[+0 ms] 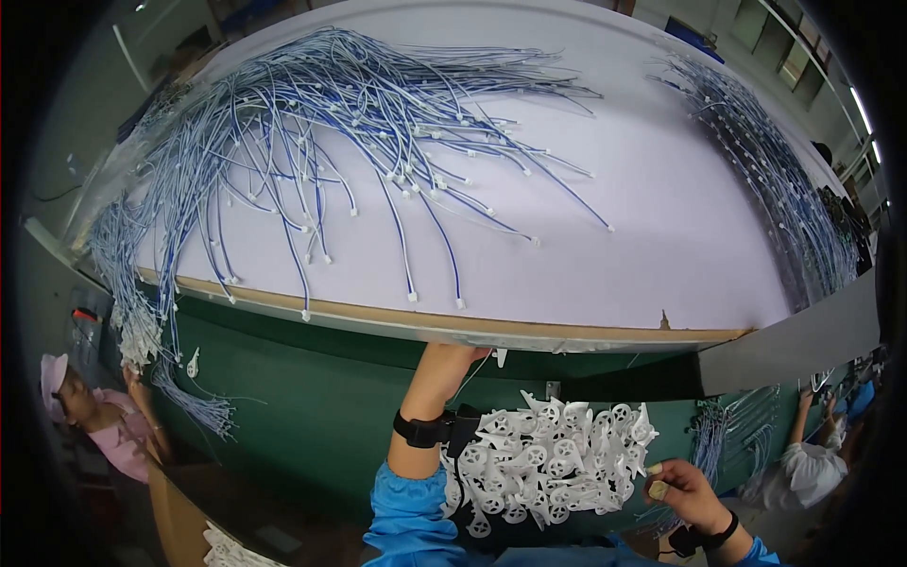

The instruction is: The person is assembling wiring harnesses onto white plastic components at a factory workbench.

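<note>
My left hand (pixel 455 353) reaches in beneath the front edge of the raised white shelf. Its fingers are hidden under that edge. Close beside it hangs a small white plastic piece (pixel 500 358), with a thin wire near it. Whether the hand holds that piece cannot be seen. My right hand (pixel 690 496) is at the right end of a pile of white plastic parts (pixel 553 458) with round spoked openings. Yellowish covers sit on its thumb and index fingertips, which are apart with nothing visible between them.
Blue and white wires with white connectors (pixel 340 104) spread over the shelf (pixel 642 208), some drooping over its front edge. Another wire bundle (pixel 775 170) lies at right. Below is a green worktop (pixel 302 397). Co-workers (pixel 118 416) (pixel 803 463) are at both sides.
</note>
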`<state>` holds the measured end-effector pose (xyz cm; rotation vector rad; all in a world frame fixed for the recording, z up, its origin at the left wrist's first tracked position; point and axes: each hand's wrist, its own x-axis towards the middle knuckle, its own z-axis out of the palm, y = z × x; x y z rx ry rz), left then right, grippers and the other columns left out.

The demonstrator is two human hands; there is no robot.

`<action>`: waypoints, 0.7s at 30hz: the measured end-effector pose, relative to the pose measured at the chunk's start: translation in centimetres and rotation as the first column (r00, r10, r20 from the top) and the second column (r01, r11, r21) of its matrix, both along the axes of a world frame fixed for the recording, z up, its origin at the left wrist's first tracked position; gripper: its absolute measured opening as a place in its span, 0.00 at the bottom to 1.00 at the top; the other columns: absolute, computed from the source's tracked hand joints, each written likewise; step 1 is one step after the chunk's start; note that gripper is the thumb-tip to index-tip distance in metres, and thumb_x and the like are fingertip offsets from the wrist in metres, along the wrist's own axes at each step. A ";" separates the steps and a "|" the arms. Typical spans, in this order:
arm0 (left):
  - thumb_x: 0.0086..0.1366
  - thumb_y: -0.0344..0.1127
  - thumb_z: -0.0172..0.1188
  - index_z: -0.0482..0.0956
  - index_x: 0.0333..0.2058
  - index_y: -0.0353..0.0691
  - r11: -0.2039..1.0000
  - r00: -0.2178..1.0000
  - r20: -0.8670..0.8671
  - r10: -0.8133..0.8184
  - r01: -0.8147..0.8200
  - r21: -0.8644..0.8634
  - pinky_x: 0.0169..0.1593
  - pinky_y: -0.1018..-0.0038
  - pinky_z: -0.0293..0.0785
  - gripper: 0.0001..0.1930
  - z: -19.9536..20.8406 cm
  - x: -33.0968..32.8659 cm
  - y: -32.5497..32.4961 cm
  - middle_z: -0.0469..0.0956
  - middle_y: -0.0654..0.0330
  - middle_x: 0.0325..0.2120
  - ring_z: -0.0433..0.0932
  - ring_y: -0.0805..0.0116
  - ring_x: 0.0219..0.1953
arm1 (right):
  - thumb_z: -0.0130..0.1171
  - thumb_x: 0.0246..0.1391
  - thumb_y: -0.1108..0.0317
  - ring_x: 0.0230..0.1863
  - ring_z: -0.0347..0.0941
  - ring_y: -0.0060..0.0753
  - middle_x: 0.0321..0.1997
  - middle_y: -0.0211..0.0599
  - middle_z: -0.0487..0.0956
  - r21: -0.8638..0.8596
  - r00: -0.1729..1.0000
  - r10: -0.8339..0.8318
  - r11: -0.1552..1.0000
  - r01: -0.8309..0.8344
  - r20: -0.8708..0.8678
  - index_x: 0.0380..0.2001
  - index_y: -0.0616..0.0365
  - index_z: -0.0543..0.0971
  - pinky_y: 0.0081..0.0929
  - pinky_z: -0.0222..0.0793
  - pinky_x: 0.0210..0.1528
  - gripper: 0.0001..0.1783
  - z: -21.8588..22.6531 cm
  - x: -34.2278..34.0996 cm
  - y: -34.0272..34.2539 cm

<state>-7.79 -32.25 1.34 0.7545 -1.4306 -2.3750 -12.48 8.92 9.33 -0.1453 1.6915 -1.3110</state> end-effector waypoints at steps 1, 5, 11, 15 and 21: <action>0.64 0.33 0.52 0.68 0.50 0.34 1.000 1.000 0.029 -0.012 0.012 -0.004 0.47 0.63 0.73 0.17 -0.4 -0.4 0.0 0.71 0.56 0.47 0.72 0.63 0.46 | 0.53 0.56 0.75 0.36 0.74 0.27 0.34 0.38 0.77 -0.007 1.000 0.000 1.000 0.000 -0.002 0.47 0.58 0.68 0.23 0.69 0.37 0.14 0.0 0.0 0.1; 0.63 0.34 0.54 0.74 0.44 0.34 0.954 0.997 -0.083 -0.005 -0.020 -0.298 0.47 0.69 0.69 0.14 -5.1 -0.7 -1.0 0.75 0.57 0.43 0.72 0.64 0.43 | 0.53 0.56 0.75 0.33 0.74 0.26 0.33 0.37 0.77 0.050 1.000 -0.006 0.999 0.007 -0.027 0.46 0.59 0.69 0.22 0.68 0.36 0.13 -0.1 0.4 -0.2; 0.61 0.34 0.52 0.73 0.47 0.36 0.670 0.995 0.091 -0.026 0.085 -0.737 0.54 0.64 0.66 0.16 -8.6 -14.3 0.5 0.73 0.51 0.47 0.70 0.58 0.51 | 0.55 0.57 0.67 0.28 0.64 0.15 0.28 0.22 0.72 0.139 0.998 0.048 0.989 -0.042 -0.042 0.47 0.57 0.71 0.15 0.60 0.32 0.15 -0.5 2.0 -1.4; 0.61 0.34 0.51 0.73 0.47 0.38 0.566 0.966 0.171 -0.195 0.253 -0.785 0.55 0.63 0.65 0.16 -12.5 -17.4 0.3 0.72 0.48 0.49 0.68 0.55 0.54 | 0.54 0.56 0.68 0.28 0.64 0.16 0.29 0.23 0.72 0.182 0.993 0.101 0.979 -0.089 -0.056 0.46 0.58 0.72 0.15 0.60 0.32 0.14 -0.7 2.5 -2.6; 0.58 0.38 0.52 0.75 0.39 0.36 0.500 0.925 0.351 0.147 0.236 -0.833 0.51 0.54 0.70 0.13 -17.7 -16.2 0.4 0.74 0.41 0.42 0.72 0.47 0.48 | 0.54 0.56 0.68 0.29 0.65 0.16 0.29 0.24 0.73 0.248 0.990 0.135 0.961 -0.122 -0.035 0.47 0.59 0.72 0.15 0.61 0.32 0.15 -0.9 3.0 -3.7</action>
